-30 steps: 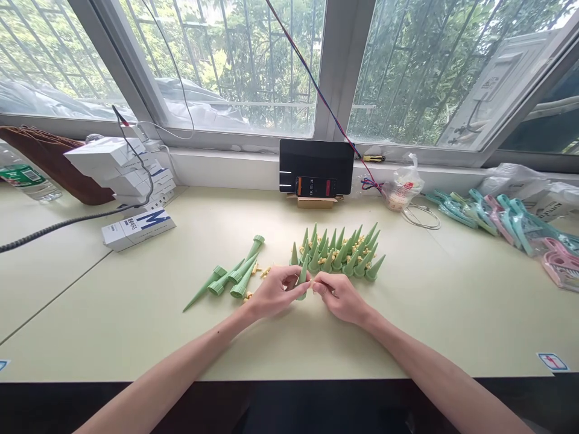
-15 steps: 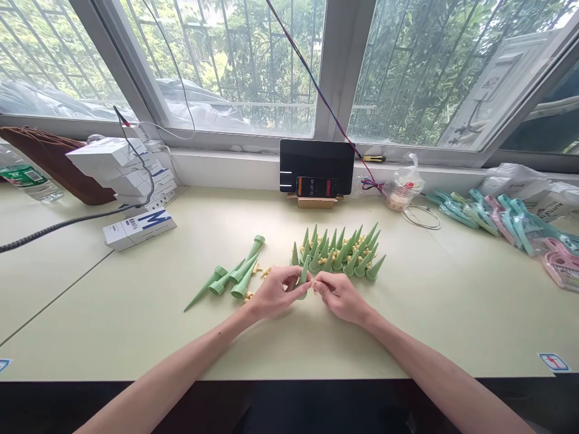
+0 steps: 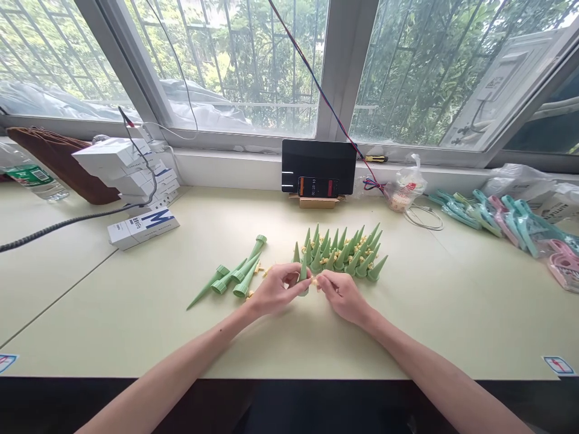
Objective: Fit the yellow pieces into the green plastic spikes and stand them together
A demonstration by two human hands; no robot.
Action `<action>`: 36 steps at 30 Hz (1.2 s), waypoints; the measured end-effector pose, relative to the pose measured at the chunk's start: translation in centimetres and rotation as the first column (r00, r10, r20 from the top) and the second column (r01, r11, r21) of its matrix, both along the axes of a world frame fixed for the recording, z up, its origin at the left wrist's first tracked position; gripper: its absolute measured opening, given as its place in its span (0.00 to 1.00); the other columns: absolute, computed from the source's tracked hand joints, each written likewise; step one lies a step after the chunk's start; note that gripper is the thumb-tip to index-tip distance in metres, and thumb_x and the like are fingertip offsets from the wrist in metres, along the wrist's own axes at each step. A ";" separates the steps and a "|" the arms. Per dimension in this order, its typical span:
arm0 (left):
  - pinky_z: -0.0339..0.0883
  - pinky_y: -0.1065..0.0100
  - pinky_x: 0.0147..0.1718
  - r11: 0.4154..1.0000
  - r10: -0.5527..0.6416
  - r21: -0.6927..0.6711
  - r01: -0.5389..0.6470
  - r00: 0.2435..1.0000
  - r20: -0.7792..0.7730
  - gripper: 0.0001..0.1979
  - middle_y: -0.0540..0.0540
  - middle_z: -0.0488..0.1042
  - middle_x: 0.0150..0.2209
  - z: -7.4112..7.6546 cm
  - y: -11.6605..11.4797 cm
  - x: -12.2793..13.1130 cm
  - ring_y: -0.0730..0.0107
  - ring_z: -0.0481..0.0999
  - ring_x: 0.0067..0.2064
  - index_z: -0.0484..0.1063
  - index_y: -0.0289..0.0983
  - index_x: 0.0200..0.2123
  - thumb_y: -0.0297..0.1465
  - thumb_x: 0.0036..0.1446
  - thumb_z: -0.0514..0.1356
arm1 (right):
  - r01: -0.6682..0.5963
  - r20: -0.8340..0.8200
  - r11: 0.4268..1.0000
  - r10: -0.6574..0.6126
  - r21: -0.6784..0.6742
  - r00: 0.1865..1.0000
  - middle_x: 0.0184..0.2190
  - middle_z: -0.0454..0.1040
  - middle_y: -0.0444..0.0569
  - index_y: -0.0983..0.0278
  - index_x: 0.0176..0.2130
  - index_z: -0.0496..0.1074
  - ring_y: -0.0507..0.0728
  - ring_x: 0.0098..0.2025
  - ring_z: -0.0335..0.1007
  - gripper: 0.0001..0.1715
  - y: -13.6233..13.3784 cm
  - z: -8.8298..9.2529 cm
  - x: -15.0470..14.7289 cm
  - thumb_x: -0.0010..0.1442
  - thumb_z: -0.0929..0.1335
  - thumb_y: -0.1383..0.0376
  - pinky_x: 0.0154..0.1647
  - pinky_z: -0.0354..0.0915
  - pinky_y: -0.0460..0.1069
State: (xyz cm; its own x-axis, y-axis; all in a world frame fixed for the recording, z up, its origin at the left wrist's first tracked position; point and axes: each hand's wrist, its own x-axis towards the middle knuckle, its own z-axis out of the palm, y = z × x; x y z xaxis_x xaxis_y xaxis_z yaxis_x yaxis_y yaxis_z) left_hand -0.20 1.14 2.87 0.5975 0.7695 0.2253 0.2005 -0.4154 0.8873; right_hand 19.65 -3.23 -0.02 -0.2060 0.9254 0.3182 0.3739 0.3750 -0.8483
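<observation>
At mid table (image 3: 429, 313), just in front of the standing cones (image 3: 344, 256), left hand (image 3: 274, 292) stays curled w/ fingertips pinching a green cone (image 3: 303, 274) upright, right hand (image 3: 344, 295) still pinches a tiny yellow bit (image 3: 315, 281) at its side, barely any shift vs. a sec ago, so same step goes on.

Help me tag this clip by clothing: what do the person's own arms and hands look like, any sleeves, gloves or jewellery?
Both arms are bare: the left forearm and right forearm show no sleeve anywhere in view. The left hand and right hand wear no gloves, and no watch, bracelet or ring is visible.
</observation>
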 end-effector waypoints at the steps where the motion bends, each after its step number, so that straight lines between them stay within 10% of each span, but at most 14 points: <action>1: 0.60 0.73 0.23 0.998 0.001 -0.057 0.001 0.999 0.033 0.14 0.50 0.69 0.24 0.1 0.0 0.0 0.76 0.64 0.25 0.76 0.33 0.38 0.40 0.62 0.62 | 0.031 -0.011 1.000 -0.031 0.001 0.999 0.19 0.56 0.40 0.63 0.27 0.65 0.50 0.21 0.50 0.28 0.0 0.0 0.0 0.72 0.57 0.51 0.24 0.51 0.47; 14: 0.60 0.74 0.16 0.943 0.140 -0.330 -0.039 0.947 0.288 0.20 0.52 0.65 0.22 0.4 1.2 -0.7 0.80 0.57 0.19 0.76 0.33 0.39 0.47 0.61 0.61 | -0.056 0.225 0.997 0.042 0.056 0.974 0.18 0.50 0.38 0.61 0.23 0.49 0.49 0.21 0.44 0.27 0.1 -0.4 -0.2 0.71 0.59 0.56 0.24 0.46 0.48; 25: 0.65 0.74 0.20 0.861 0.484 0.066 -0.504 0.854 0.193 0.13 0.45 0.76 0.35 0.5 3.0 -1.7 0.77 0.70 0.24 0.74 0.36 0.37 0.41 0.63 0.60 | -0.087 0.250 0.994 0.068 0.067 0.966 0.19 0.46 0.38 0.61 0.22 0.46 0.49 0.21 0.40 0.28 0.0 -0.4 -0.1 0.71 0.59 0.57 0.24 0.44 0.49; 36: 0.75 0.68 0.38 0.865 0.435 0.256 -0.431 0.899 0.044 0.16 0.43 0.79 0.38 -0.6 4.1 -1.8 0.68 0.78 0.35 0.73 0.36 0.28 0.39 0.63 0.59 | -0.092 0.255 0.994 0.075 0.057 0.964 0.19 0.46 0.39 0.62 0.23 0.46 0.49 0.22 0.42 0.28 -0.1 -0.3 -0.1 0.72 0.59 0.57 0.24 0.45 0.48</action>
State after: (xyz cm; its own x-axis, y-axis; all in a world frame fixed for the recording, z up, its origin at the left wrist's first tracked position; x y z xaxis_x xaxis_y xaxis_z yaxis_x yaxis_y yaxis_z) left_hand -2.01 5.23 2.22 0.2219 0.8696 0.4410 0.4249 -0.4933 0.7590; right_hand 19.54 -3.29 -0.33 -0.3631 0.8795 0.3076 0.5372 0.4673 -0.7022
